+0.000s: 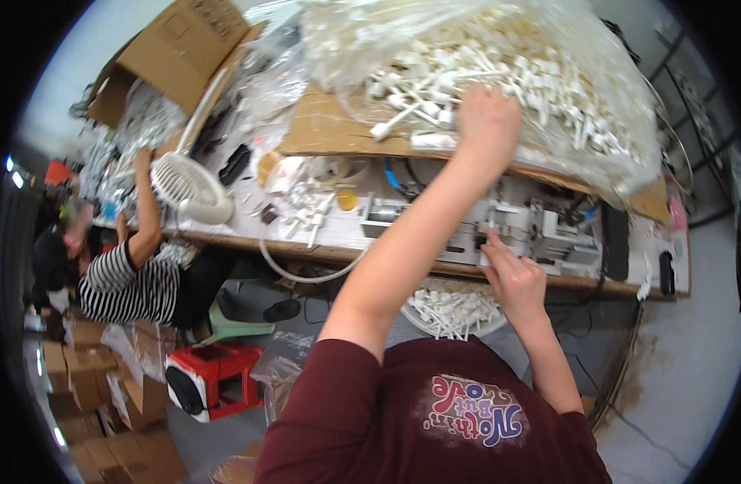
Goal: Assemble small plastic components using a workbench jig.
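My left hand (490, 125) reaches over the heap of white plastic parts (443, 81), each a thin stem with a wider cap-like end. Its fingers curl down among the parts, and what they grip is hidden. Nearer to me, my right hand (517, 282) is at the front of a small metal bench fixture (507, 219). Thumb and fingers are pinched together around a small white plastic part, of which only a little shows. Below that hand, a round basin (499, 325) holds many more of these white parts.
A clear plastic bag (338, 48) on cardboard (326, 125) surrounds the heap. Left along the bench lie loose white parts (306, 211), a yellow round item (347, 199) and a white fan (194, 189). A co-worker in a striped shirt (132, 282) sits far left, beside a red stool (233, 379).
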`<state>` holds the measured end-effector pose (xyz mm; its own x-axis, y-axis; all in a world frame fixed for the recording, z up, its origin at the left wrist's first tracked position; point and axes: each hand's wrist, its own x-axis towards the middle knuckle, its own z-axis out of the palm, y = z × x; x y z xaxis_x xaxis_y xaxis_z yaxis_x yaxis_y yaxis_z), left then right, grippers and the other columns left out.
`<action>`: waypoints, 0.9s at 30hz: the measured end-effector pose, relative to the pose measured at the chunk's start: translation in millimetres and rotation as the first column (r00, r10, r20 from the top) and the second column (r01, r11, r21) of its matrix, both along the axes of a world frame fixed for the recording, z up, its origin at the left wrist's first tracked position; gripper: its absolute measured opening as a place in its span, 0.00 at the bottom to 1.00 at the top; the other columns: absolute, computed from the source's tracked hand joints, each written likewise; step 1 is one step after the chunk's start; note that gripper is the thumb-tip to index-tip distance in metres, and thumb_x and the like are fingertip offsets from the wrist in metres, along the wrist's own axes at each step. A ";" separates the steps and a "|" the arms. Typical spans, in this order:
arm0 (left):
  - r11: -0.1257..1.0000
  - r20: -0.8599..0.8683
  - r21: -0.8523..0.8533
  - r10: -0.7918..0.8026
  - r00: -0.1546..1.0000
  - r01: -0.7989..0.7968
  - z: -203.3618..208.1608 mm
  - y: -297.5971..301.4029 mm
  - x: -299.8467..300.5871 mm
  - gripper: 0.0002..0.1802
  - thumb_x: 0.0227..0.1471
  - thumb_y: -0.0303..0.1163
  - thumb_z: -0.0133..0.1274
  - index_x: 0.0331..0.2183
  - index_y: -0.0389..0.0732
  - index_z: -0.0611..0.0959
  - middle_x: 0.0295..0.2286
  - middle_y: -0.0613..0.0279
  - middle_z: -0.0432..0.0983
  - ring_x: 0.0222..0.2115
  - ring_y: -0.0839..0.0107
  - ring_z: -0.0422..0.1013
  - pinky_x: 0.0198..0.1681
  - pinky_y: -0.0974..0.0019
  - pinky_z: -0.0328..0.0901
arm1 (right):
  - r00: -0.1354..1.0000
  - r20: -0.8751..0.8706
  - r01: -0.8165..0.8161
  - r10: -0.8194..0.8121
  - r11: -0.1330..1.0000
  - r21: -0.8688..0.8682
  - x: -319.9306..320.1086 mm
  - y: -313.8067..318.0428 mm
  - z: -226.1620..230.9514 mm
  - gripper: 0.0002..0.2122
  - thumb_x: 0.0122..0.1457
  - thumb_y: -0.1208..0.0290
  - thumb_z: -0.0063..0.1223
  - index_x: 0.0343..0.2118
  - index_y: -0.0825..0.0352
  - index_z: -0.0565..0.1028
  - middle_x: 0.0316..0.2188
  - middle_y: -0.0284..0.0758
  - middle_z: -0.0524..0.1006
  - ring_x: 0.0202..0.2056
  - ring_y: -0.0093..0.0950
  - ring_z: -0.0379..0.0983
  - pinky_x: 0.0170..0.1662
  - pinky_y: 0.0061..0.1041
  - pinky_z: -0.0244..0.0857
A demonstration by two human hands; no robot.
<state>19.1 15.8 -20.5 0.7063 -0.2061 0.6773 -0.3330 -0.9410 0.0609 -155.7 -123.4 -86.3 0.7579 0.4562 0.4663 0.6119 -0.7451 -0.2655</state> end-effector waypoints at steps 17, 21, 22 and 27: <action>0.480 0.033 -0.817 -0.514 0.857 0.319 30.7 2.5 -60.4 0.09 0.41 0.22 0.61 0.29 0.32 0.81 0.30 0.53 0.70 0.29 0.62 0.76 0.35 0.64 0.71 | 0.991 -0.123 -0.060 0.048 0.994 -0.095 3.7 4.2 10.6 0.13 0.44 0.77 0.65 0.35 0.68 0.78 0.49 0.43 0.77 0.33 0.40 0.80 0.35 0.33 0.74; 0.339 0.061 -0.886 -0.590 0.805 0.316 18.2 3.0 -63.1 0.09 0.42 0.20 0.61 0.30 0.33 0.81 0.34 0.57 0.68 0.28 0.67 0.77 0.34 0.67 0.72 | 0.991 -0.129 -0.041 0.031 0.996 -0.077 2.9 0.9 5.7 0.13 0.45 0.76 0.65 0.36 0.68 0.78 0.50 0.43 0.77 0.33 0.40 0.80 0.36 0.34 0.74; 0.310 0.068 -0.900 -0.595 0.801 0.307 16.9 5.0 -63.7 0.10 0.41 0.20 0.63 0.30 0.34 0.81 0.35 0.58 0.69 0.28 0.69 0.77 0.34 0.67 0.71 | 0.989 -0.147 -0.029 0.020 0.998 -0.064 1.8 0.5 4.7 0.13 0.45 0.77 0.65 0.37 0.68 0.78 0.51 0.43 0.77 0.32 0.41 0.79 0.36 0.34 0.74; 0.364 0.063 -0.883 -0.532 0.845 0.295 20.8 15.3 -70.7 0.11 0.41 0.22 0.65 0.31 0.36 0.82 0.37 0.59 0.70 0.29 0.70 0.77 0.35 0.68 0.71 | 0.952 -0.302 0.009 0.051 0.981 0.193 -6.2 4.5 16.1 0.11 0.47 0.78 0.65 0.35 0.69 0.78 0.50 0.42 0.77 0.30 0.39 0.79 0.38 0.33 0.74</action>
